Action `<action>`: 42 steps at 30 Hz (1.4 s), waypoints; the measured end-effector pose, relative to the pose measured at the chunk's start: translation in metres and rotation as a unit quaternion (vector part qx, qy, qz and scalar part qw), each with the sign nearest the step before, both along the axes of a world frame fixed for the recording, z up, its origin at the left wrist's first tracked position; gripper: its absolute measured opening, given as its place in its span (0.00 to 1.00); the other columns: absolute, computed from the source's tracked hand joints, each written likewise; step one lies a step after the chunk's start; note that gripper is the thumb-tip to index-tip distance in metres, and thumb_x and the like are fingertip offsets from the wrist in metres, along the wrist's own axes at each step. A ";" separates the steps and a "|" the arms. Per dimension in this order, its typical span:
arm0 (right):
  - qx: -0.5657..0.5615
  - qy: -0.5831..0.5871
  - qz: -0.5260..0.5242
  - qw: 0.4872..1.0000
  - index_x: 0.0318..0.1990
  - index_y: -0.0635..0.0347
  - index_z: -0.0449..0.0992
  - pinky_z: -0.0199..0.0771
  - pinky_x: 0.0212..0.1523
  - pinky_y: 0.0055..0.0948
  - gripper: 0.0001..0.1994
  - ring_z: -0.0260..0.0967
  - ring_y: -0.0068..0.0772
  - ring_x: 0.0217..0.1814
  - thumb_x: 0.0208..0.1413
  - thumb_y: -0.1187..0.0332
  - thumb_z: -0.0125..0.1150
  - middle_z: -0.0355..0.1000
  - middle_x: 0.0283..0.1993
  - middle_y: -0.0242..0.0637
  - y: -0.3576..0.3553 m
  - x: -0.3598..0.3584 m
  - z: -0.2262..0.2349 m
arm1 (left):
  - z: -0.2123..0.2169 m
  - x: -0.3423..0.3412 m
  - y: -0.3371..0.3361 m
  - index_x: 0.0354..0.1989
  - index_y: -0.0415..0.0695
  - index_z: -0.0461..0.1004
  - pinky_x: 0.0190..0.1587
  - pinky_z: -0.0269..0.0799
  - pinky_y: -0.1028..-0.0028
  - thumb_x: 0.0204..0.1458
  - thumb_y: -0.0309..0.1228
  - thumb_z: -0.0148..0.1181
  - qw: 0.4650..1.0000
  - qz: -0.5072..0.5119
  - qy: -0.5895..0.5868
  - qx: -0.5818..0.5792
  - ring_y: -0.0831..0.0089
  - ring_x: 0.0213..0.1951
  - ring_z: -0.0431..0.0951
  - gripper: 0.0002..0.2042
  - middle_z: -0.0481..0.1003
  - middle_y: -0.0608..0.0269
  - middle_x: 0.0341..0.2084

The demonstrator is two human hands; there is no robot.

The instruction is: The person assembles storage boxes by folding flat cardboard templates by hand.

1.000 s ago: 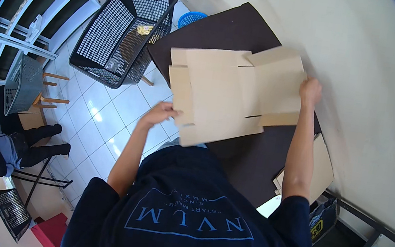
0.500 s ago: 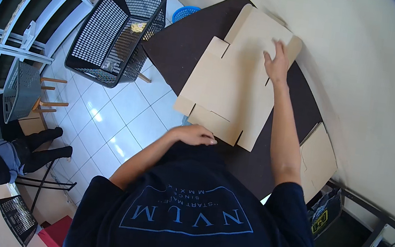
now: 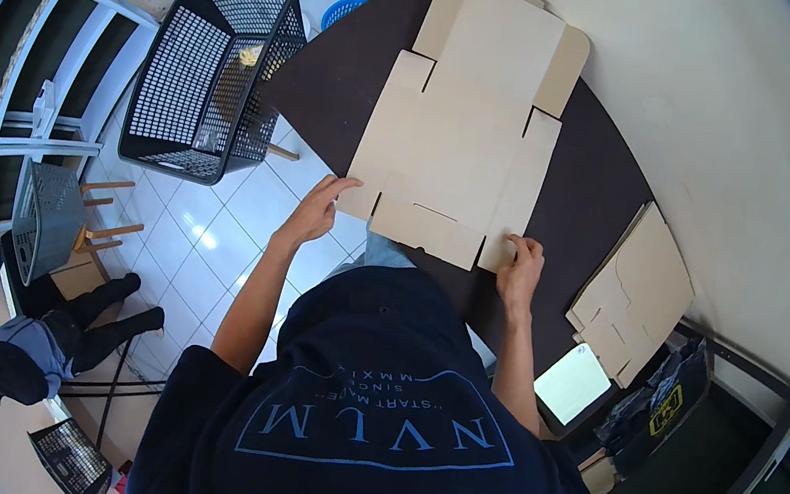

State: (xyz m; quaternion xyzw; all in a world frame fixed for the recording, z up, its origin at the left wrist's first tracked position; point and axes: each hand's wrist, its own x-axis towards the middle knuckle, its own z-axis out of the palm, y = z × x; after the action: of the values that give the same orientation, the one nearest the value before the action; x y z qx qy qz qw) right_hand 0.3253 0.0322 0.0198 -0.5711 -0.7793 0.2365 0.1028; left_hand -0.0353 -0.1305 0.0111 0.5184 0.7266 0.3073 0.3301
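Lying on a dark-brown tabletop, one flat tan cardboard blank has bare left hand and right hand at near corners, seemingly steadying, grips unclear.

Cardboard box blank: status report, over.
Left hand at near-left corner, right hand at near-right flap. Cardboard box blank unfolded on dark tabletop. Other flattened cardboard off right, apart.

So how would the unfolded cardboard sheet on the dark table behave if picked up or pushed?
The cardboard sheet is probably light for its size, since it looks thin. Its broad middle should stay fairly stiff, but the slit-edged flaps may swing along their creases. Lying flat on the dark table, it would likely slide if pushed, not roll or tip.
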 end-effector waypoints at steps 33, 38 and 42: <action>-0.066 0.099 0.151 0.981 0.65 0.69 0.51 0.71 0.57 0.50 0.35 0.70 0.67 0.55 0.51 0.78 0.63 0.71 0.55 0.64 -0.028 -0.068 0.018 | 0.024 0.089 0.049 0.49 0.39 0.78 0.52 0.72 0.58 0.57 0.23 0.59 0.979 0.084 0.001 0.186 0.52 0.38 0.80 0.12 0.80 0.48 0.34; -0.067 0.149 0.118 0.979 0.60 0.68 0.58 0.73 0.54 0.48 0.30 0.71 0.64 0.53 0.51 0.78 0.64 0.72 0.53 0.61 -0.026 -0.068 0.040 | 0.026 0.075 0.043 0.57 0.42 0.73 0.54 0.70 0.55 0.55 0.26 0.59 0.991 0.022 0.024 0.127 0.52 0.39 0.79 0.19 0.80 0.50 0.34; -0.087 0.137 0.091 0.982 0.53 0.68 0.68 0.75 0.51 0.47 0.20 0.75 0.60 0.50 0.53 0.78 0.63 0.76 0.46 0.57 -0.030 -0.064 0.052 | 0.056 0.069 0.043 0.58 0.44 0.72 0.56 0.67 0.57 0.51 0.30 0.61 0.996 -0.068 0.046 0.025 0.55 0.44 0.77 0.23 0.79 0.54 0.37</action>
State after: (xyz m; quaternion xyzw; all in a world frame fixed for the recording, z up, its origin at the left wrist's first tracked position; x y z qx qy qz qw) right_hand 0.2610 0.0024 0.0715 -0.4665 -0.7831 0.3881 0.1365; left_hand 0.0334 -0.0872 0.0669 0.5882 0.6964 0.2778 0.3031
